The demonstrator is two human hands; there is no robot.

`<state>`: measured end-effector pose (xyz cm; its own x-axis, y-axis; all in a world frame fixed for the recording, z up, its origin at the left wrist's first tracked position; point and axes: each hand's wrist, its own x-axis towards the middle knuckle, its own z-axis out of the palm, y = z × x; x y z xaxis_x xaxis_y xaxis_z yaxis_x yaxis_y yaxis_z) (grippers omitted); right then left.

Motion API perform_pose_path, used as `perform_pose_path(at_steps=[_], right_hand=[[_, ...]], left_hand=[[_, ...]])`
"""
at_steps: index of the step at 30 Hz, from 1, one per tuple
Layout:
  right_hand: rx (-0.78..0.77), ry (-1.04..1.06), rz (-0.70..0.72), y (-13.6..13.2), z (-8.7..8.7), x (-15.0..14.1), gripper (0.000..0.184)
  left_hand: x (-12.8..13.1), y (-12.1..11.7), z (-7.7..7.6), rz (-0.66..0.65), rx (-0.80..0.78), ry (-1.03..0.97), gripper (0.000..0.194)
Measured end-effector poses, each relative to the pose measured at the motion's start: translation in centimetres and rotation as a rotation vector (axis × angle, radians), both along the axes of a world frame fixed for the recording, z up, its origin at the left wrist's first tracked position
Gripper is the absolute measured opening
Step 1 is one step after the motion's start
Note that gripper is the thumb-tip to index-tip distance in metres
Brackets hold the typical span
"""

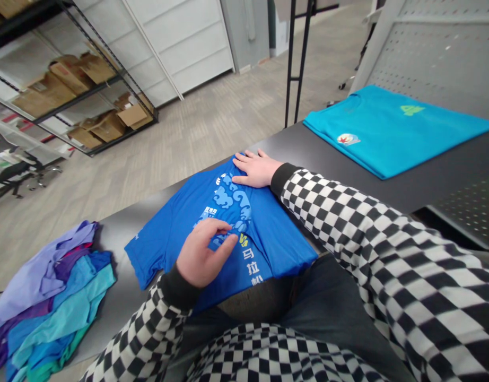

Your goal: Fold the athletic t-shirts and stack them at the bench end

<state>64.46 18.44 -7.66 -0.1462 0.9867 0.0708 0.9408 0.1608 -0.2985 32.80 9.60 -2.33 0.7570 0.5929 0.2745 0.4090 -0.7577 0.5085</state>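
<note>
A royal blue T-shirt (189,193) lies in front of me with light blue cloud shapes and white characters printed on it. One of its sides is folded inward over the print, and its lower edge hangs over the table's near edge. My right hand (255,168) rests flat on the shirt's far end, fingers spread. Over the middle of the shirt is my left hand (207,252), its fingers loosely bent and the thumb apart from them, with nothing visible in it. Whether the left hand touches the cloth is hard to see.
A turquoise folded T-shirt (403,130) lies on the dark table (292,151) at the right. Piled at the left end are several crumpled shirts (57,292) in purple, blue and teal. Behind stand a shelf with cardboard boxes (105,124) and a black metal stand (294,77).
</note>
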Motion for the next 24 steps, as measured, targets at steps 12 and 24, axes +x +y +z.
perform_pose_path(at_steps=[12, 24], right_hand=[[0.014, -0.014, 0.005, 0.2, -0.3, 0.1, 0.094], [0.011, -0.015, -0.004, 0.5, -0.7, 0.2, 0.093]], left_hand=[[-1.0, 2.7, -1.2, -0.197, 0.194, 0.274, 0.025], [-0.6, 1.5, -0.7, 0.284, -0.121, -0.062, 0.032]])
